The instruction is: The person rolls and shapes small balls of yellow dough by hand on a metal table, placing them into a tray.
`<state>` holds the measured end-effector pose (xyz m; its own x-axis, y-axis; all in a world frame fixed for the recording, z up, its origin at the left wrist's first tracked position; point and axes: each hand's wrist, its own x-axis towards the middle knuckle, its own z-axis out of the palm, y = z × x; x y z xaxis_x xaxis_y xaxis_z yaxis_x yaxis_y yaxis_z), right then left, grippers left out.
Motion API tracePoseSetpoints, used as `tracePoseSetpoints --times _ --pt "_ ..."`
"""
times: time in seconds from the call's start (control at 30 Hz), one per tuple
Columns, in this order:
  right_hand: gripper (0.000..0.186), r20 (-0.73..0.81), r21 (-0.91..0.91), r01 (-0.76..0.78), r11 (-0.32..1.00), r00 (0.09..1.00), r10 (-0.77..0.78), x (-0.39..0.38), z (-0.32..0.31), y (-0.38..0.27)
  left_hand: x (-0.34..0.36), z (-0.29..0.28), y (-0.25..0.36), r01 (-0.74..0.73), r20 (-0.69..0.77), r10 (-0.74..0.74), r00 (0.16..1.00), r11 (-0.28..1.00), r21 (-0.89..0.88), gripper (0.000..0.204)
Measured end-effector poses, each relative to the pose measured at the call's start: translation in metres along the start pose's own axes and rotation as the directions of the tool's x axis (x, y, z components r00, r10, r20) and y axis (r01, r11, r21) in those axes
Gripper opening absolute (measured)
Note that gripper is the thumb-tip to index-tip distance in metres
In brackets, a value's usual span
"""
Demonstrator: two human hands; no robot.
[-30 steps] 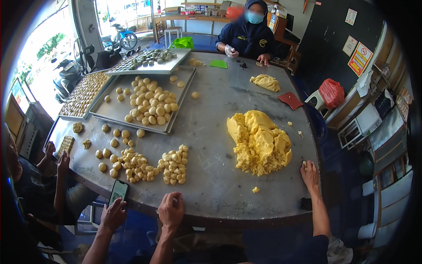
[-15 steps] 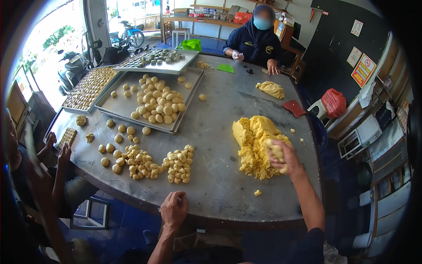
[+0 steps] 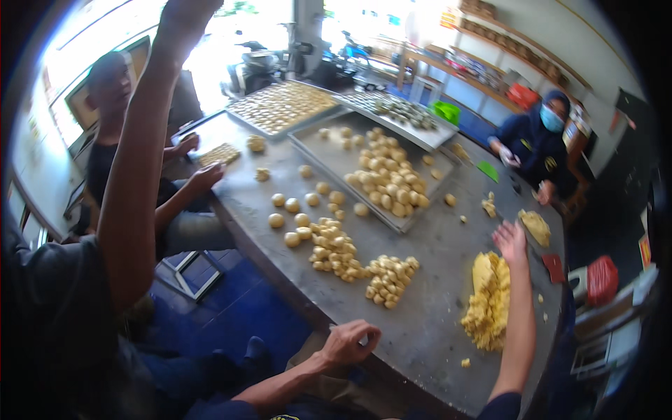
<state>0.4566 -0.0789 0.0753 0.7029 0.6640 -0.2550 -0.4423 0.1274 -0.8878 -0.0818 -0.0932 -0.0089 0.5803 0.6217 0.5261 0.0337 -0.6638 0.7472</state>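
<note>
My left hand rests curled at the near edge of the steel table; anything inside its fingers is hidden. My right hand is stretched out, fingers apart, above a big crumbly mound of yellow dough. Beyond its fingertips are small dough pieces, blurred, possibly in the air. Left of the mound are clusters of small dough balls and looser, larger balls. A large tray holds a pile of balls.
A person's raised arm crosses the left. Another seated person handles a patterned slab. A masked co-worker stands across the table. Further trays, a red scraper and a stool are around.
The view has swung left. My right hand, gripping dough half a second ago, has opened and reached farther forward. The neighbour's arm, earlier low with a phone, is now raised high.
</note>
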Motion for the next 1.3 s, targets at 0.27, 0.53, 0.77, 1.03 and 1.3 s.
tracePoseSetpoints --times 0.27,0.53,0.77,1.03,1.3 --pt "0.02 0.218 -0.707 0.242 0.664 0.968 -0.121 -0.265 -0.007 0.03 -0.094 0.008 0.012 0.075 0.685 0.089 0.723 0.976 -0.206 0.015" --pt "0.03 0.039 -0.935 0.135 0.327 0.958 -0.283 -0.381 -0.067 0.106 -0.173 0.042 -0.076 -0.151 0.686 -0.244 0.685 0.874 0.462 0.015" --pt "0.031 -0.087 -0.934 0.148 0.324 0.788 -0.61 -0.398 -0.063 0.168 -0.179 0.027 -0.099 -0.201 0.877 -0.309 0.367 0.895 0.399 0.02" --pt "0.023 -0.052 -0.943 0.201 0.266 0.7 -0.712 -0.377 -0.092 0.212 -0.162 0.042 -0.062 -0.406 0.939 -0.34 0.053 0.852 0.331 0.02" --pt "0.023 -0.044 -0.949 0.184 0.254 0.724 -0.688 -0.381 -0.094 0.209 -0.171 0.041 -0.041 -0.445 0.956 -0.257 0.138 0.847 0.292 0.019"
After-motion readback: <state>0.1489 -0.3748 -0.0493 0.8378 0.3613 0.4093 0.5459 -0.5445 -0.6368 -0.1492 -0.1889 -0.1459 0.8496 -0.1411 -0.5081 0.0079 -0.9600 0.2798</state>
